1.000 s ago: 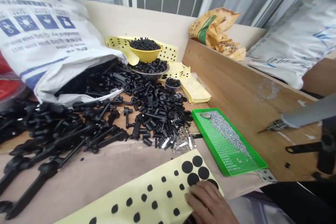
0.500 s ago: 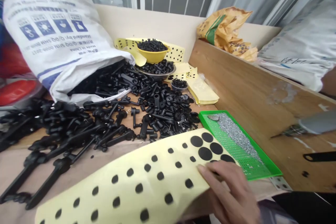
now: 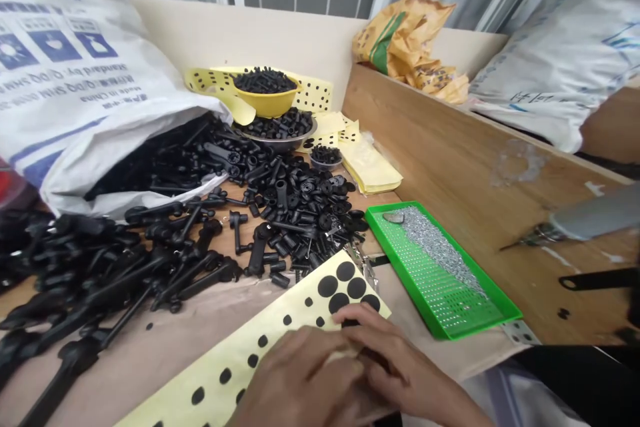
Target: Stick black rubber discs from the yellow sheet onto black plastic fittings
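A pale yellow backing sheet (image 3: 260, 340) dotted with black round stickers lies across the near edge of the table. Both my hands rest on its right end. My left hand (image 3: 295, 380) lies over the sheet with its fingers curled toward the right hand. My right hand (image 3: 395, 363) meets it, fingertips pinched together at a spot on the sheet just below the large black discs (image 3: 345, 283). What the fingertips hold is hidden between the two hands.
A heap of black plastic parts (image 3: 200, 227) spills from a white sack (image 3: 75, 93). A yellow bowl (image 3: 265, 97) of small black pieces stands behind. A green perforated tray (image 3: 445, 273) of small metal bits lies right, beside a wooden board (image 3: 475, 167) with a grey tool (image 3: 575, 223).
The sheet came back down toward the near edge. My left hand has come into view and joined my right hand on the sheet's right end.
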`<state>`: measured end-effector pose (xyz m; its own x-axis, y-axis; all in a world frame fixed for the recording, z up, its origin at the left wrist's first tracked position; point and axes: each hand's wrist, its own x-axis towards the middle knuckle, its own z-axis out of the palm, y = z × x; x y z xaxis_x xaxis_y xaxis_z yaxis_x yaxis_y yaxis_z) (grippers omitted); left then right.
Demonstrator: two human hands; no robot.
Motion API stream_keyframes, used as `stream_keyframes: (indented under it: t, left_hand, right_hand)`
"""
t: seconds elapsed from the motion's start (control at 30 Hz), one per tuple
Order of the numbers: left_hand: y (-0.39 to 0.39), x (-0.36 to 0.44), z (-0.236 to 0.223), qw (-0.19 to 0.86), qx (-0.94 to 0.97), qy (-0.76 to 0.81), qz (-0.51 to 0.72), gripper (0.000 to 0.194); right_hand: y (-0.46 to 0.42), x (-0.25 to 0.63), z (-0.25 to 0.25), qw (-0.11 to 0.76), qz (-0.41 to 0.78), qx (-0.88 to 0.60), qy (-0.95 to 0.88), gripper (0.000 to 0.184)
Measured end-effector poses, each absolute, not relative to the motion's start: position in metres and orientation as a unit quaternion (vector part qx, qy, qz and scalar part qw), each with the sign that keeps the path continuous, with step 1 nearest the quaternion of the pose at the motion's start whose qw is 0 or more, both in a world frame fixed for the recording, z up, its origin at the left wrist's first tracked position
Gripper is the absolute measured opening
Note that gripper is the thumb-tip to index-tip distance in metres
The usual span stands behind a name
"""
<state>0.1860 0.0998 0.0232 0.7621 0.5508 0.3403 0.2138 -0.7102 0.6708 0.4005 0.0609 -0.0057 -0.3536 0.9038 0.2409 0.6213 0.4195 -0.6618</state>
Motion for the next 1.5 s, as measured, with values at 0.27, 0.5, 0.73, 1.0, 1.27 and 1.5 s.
stream_keyframes:
  t: [0.27, 0.5, 0.73, 1.0, 1.27, 1.5]
  left_hand:
    - [0.119, 0.22, 0.004, 0.128, 0.945, 0.302, -0.008, 0.031]
    - [0.126, 0.235, 0.002, 0.096, 0.939, 0.328, -0.025, 0.033]
    - [0.125, 0.234, 0.0, 0.079, 0.943, 0.323, -0.022, 0.035]
    - [0.119, 0.233, -0.009, 0.03, 0.95, 0.312, 0.005, 0.028]
    - [0.13, 0.205, 0.002, 0.137, 0.948, 0.28, 0.061, 0.023]
    - [0.191, 0.173, 0.045, 0.025, 0.859, 0.504, 0.09, 0.031]
  right_hand:
    - [0.084, 0.396, -0.026, 0.28, 0.025, -0.622, -0.731, 0.018]
    - [0.085, 0.389, -0.025, 0.268, 0.037, -0.623, -0.734, 0.018]
    - [0.087, 0.391, -0.029, 0.275, 0.015, -0.626, -0.73, 0.017]
    - [0.087, 0.387, -0.026, 0.263, 0.028, -0.635, -0.725, 0.016]
    - [0.081, 0.39, -0.021, 0.306, 0.079, -0.578, -0.752, 0.016]
    - [0.081, 0.416, -0.036, 0.263, 0.054, -0.496, -0.826, 0.027]
